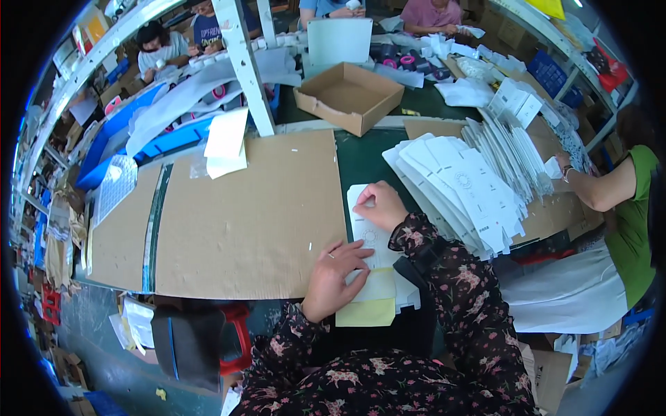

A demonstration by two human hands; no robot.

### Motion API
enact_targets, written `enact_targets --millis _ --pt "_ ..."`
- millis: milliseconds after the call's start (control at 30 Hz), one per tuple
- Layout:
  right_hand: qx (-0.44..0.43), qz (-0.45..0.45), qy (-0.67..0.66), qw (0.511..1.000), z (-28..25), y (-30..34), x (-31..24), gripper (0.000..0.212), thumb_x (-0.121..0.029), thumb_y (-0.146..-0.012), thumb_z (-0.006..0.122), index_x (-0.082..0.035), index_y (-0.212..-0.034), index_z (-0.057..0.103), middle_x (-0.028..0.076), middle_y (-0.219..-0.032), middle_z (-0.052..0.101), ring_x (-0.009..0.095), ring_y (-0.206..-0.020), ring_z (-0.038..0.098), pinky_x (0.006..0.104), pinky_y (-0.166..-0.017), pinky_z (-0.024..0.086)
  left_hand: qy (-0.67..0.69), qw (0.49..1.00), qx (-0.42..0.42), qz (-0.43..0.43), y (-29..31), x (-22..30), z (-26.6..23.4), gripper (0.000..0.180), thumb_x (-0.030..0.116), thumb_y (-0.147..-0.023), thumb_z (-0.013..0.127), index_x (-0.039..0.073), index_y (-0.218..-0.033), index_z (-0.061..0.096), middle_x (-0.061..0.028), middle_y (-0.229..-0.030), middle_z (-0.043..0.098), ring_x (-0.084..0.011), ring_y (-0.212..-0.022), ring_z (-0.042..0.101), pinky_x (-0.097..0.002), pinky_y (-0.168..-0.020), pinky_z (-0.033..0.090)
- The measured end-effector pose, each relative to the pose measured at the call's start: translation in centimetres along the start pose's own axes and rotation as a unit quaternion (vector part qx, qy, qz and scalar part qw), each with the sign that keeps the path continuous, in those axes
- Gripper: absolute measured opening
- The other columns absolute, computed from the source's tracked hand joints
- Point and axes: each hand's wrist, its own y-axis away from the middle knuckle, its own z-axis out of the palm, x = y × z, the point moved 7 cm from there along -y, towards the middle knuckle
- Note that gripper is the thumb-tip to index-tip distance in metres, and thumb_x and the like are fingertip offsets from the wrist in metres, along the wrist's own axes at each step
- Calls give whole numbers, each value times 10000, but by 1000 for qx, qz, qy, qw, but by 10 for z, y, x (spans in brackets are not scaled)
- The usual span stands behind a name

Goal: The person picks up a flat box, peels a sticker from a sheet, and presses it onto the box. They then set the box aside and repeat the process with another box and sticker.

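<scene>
A flat, unfolded white carton point(370, 237) with printed marks lies in front of me, its near end at the table's front edge. My left hand point(336, 279) rests on its left side, fingers stretched out and thumb apart. Over the carton's far end, my right hand point(383, 206) has its thumb and forefinger brought together in a pinch; anything between them is too small to make out. Yellow paper sheets point(365, 313) lie across the carton's near end, close to my left thumb.
A fanned stack of flat white cartons point(454, 182) lies to my right. Beyond sits an open brown cardboard box point(349, 97). White paper point(227, 142) lies on the cardboard-covered table point(243, 222). A co-worker in green point(633, 222) works at the right; others sit across.
</scene>
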Motion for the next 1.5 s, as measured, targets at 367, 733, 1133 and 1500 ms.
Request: enact_targets --millis 367,733,1133,1500 --pt "98 -65 -57 991 -47 66 -33 225 -90 -903 766 -31 -1101 677 116 -1010 672 250 -835 664 358 -734 542 -8 1000 4 21 -4 0 1 73 103 -905 746 80 -970 723 -69 -1272 753 -316 -1340 617 -531 -1172 374" --pt "126 152 -37 980 -71 203 -7 269 -125 -895 811 11 -1100 703 63 -847 656 151 -693 608 293 -653 509 41 990 35 -133 21 3 -3 84 88 -901 776 44 -970 758 -176 -1356 707 -412 -1448 480 -510 -1180 381" --pt "121 142 -123 975 -59 207 8 340 -68 -887 816 16 -1201 714 22 -936 669 71 -724 562 228 -661 488 180 965 88 -171 24 0 11 93 104 -924 784 40 -990 786 -151 -1114 772 -319 -1279 629 -396 -1041 507" --pt "179 124 -406 887 -79 225 -51 300 -36 -981 724 25 -1272 687 39 -1067 710 77 -931 647 233 -795 529 285 928 101 -220 31 32 5 82 20 -982 726 -45 -1026 752 -58 -1081 736 -119 -993 674 -258 -890 532"
